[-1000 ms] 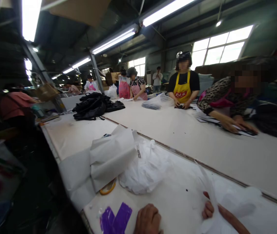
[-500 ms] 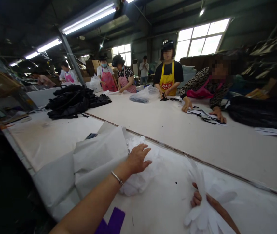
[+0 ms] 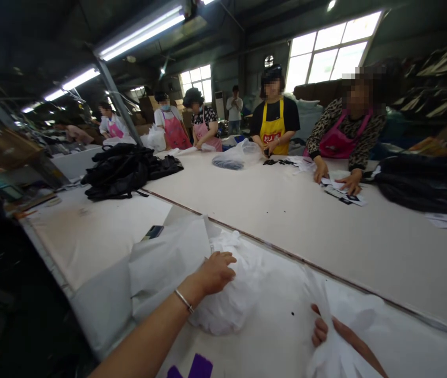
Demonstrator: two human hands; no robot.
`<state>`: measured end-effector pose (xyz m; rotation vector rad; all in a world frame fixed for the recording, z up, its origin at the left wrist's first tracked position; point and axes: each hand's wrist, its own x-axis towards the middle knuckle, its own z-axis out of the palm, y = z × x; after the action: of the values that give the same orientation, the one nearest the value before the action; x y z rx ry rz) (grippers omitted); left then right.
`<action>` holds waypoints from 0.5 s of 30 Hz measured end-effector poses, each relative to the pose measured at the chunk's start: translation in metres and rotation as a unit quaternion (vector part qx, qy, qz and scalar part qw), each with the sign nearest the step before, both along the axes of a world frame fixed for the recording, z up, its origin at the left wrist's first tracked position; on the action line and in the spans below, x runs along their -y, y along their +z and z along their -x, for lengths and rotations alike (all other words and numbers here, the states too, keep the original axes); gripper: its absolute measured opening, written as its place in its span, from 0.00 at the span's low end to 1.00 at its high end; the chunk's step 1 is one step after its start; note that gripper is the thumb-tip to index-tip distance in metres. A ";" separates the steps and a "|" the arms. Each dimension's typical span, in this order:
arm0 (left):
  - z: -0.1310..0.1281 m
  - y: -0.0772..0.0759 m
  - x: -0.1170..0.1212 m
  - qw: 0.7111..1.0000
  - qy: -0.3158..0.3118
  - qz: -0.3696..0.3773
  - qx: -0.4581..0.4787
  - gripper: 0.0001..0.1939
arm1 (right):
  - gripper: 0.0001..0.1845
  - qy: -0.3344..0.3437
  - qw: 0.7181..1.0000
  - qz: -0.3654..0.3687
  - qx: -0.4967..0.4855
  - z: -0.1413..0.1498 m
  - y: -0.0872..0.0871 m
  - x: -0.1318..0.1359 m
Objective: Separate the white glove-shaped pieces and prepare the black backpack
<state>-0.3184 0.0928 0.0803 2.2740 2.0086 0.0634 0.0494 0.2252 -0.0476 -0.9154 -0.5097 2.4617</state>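
My left hand [image 3: 217,272], with a silver bangle at the wrist, is at the upper left of a heap of thin white pieces [image 3: 227,310]. Its fingers are curled together there; what lies in them is hidden. A bunch of long, thin white strips with rounded ends [image 3: 335,354] is in my right hand [image 3: 321,328], whose fingers wrap around its middle. The strips fan out above and below that fist. A large grey-white sheet [image 3: 172,254] lies creased beside the heap, partly behind my left forearm.
Purple pieces [image 3: 199,366] lie at the near table edge, and a phone-like dark object [image 3: 153,232] by the sheet. A black pile of bags [image 3: 121,170] sits farther left. Across the seam [image 3: 266,243], co-workers stand; one person's hands [image 3: 350,182] handle black and white pieces.
My left hand has drawn slightly back and down, its outstretched fingers now curled in at the heap. My right hand still grips the strips. The view has shifted a little.
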 end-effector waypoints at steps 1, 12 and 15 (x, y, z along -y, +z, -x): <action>-0.001 0.003 0.003 1.000 -0.005 -0.010 0.000 0.07 | 0.23 0.007 1.000 -0.004 -0.012 0.010 0.008 -0.007; -0.002 0.021 0.033 0.995 -0.061 -0.073 -0.016 0.08 | 0.20 0.082 0.984 -0.023 -0.159 0.177 0.113 -0.062; 0.000 0.026 0.037 0.992 -0.072 -0.099 0.003 0.10 | 0.19 0.098 0.982 -0.051 -0.153 0.223 0.126 -0.070</action>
<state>-0.3185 0.0555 0.1061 2.5276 1.9056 0.2674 -0.1740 0.2955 0.0781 -0.4511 -0.6335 2.6601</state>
